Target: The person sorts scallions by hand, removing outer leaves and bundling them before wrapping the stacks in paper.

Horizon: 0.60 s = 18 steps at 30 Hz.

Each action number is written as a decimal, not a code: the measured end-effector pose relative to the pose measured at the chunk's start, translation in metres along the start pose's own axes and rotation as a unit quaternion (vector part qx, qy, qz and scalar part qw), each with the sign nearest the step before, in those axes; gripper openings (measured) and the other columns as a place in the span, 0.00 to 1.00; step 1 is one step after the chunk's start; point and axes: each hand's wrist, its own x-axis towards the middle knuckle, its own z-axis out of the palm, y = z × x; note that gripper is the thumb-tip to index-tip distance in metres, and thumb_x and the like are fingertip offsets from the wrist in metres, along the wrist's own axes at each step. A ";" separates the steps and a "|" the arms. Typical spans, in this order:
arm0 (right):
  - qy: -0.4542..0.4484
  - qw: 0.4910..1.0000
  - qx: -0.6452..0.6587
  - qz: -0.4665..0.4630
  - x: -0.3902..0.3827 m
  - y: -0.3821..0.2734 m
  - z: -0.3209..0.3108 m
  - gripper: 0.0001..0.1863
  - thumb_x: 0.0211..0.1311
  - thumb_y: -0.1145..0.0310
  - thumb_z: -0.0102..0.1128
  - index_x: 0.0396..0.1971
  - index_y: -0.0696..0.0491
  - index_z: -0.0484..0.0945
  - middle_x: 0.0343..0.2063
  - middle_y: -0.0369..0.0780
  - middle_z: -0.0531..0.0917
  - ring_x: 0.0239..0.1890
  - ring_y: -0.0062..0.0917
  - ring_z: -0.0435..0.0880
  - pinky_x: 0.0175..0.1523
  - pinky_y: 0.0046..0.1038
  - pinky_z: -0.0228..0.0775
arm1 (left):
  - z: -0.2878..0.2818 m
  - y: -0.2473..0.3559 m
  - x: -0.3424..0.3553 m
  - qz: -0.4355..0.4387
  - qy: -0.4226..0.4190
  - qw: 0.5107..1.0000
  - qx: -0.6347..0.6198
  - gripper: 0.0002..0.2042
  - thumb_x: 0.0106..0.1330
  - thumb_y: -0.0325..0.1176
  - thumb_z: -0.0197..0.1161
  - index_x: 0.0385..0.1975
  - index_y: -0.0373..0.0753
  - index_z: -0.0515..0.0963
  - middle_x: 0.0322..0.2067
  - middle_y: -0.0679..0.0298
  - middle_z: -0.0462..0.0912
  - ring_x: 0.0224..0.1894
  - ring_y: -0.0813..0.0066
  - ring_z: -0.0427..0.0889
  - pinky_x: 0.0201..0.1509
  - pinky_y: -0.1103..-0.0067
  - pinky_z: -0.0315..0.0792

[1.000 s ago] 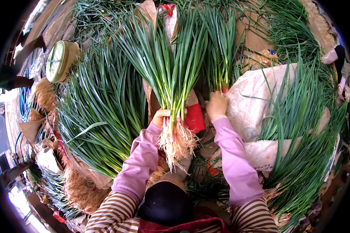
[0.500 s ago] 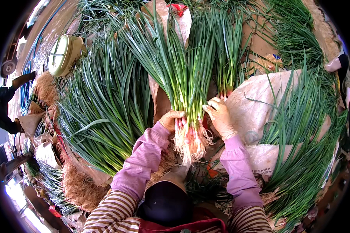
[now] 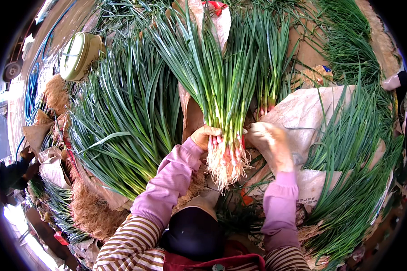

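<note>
My left hand (image 3: 205, 136) is closed round the left side of a bunch of green garlic (image 3: 221, 101), its thumb laid across the pale stems just above the pinkish bases. The bunch stands with its long leaves fanned away from me and its stringy roots (image 3: 226, 169) toward me. At the bunch's right side is my right hand (image 3: 272, 141), smeared by motion; the thumb tip is close to the stems, and its finger grip cannot be made out. A smaller bunch of green garlic (image 3: 267, 86) lies just beyond it.
A large heap of green garlic (image 3: 126, 122) lies on the left, another heap (image 3: 348, 176) on the right. Between lies a pale woven sack (image 3: 298, 110). A light green lidded container (image 3: 79, 56) stands at the far left near a blue hose (image 3: 31, 97). Root piles (image 3: 92, 212) lie at lower left.
My right hand has come away a little from the bunch, to the right and toward me. The left hand keeps its hold. The whole view has shifted slightly.
</note>
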 end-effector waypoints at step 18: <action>-0.039 0.898 0.430 0.082 -0.138 0.110 0.169 0.23 0.60 0.74 0.53 0.54 0.50 0.59 0.36 0.42 0.76 0.22 0.25 0.77 0.21 0.21 0.69 | 0.072 -0.050 -0.167 -0.084 0.250 0.902 0.342 0.22 0.45 0.25 0.73 0.43 0.36 0.75 0.32 0.65 0.81 0.32 0.76 0.78 0.32 0.80 0.73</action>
